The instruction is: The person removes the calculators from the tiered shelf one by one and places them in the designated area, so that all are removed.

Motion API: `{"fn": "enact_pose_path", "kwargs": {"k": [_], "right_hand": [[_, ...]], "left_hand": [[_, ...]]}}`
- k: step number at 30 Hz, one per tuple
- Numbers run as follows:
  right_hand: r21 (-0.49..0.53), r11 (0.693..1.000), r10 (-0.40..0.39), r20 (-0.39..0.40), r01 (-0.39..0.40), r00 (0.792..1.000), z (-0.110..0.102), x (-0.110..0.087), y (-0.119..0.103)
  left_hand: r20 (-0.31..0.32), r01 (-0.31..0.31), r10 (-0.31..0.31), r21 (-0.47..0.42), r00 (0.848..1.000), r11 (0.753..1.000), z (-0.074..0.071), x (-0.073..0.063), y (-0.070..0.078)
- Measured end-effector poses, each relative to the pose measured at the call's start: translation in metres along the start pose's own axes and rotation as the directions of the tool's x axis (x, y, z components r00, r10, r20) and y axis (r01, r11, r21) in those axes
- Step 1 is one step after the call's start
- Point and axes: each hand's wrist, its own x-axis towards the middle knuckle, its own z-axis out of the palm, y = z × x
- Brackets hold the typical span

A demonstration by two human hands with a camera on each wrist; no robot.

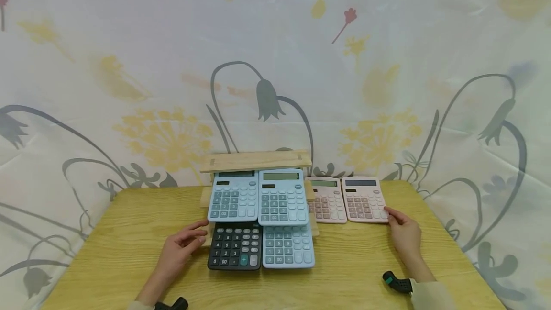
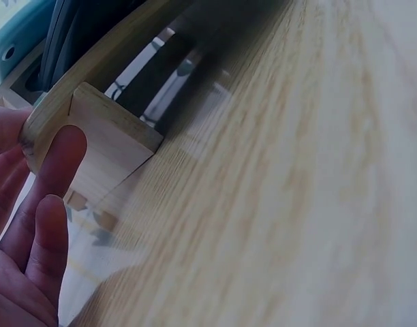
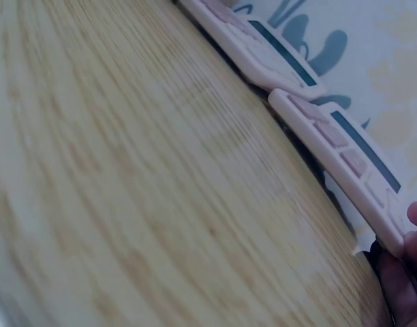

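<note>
My right hand [image 1: 405,238] pinches the lower right corner of a pink calculator [image 1: 365,200]. In the right wrist view, fingertips [image 3: 416,214] lie above and below the corner of that calculator [image 3: 345,163], and a gap shows under its edge. To its left stands another pink calculator [image 1: 329,202], partly hidden by the wooden stand [image 1: 258,160]. My left hand [image 1: 178,248] is at the stand's left side with loosely bent fingers. In the left wrist view, fingers [image 2: 65,153] touch or nearly touch the end of a wooden slat [image 2: 41,139].
On the stand's upper tier lean two light blue calculators [image 1: 234,200] [image 1: 284,200]. Below them are a black calculator [image 1: 234,248] and a third blue calculator [image 1: 289,250]. The wood-grain table [image 1: 344,267] ends at a flower-patterned cloth [image 1: 275,37].
</note>
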Motion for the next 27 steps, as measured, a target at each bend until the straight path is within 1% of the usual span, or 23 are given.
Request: {"fn": "enact_pose_path", "kwargs": {"k": [13,19,23,27], "right_hand": [[-0.027,0.999,-0.025,-0.032,0.024,0.999,0.0033,-0.0008,0.0005],[-0.018,1.0,0.005,-0.034,-0.006,0.999,0.0038,-0.0026,-0.001],[0.009,0.999,0.032,-0.01,-0.031,0.999,0.0014,-0.0031,-0.0039],[0.095,0.992,0.078,0.021,-0.079,0.997,-0.0035,-0.0023,-0.0066]], "left_hand": [[-0.006,-0.014,0.014,-0.011,1.0,1.0,-0.0006,-0.0001,0.0004],[-0.006,-0.021,0.021,-0.017,1.0,1.0,-0.0021,-0.0005,-0.0012],[0.0,-0.029,0.029,-0.013,1.0,1.0,-0.0027,-0.0004,-0.0016],[0.019,-0.045,0.045,-0.013,0.999,0.999,-0.0028,-0.0001,-0.0021]]}}
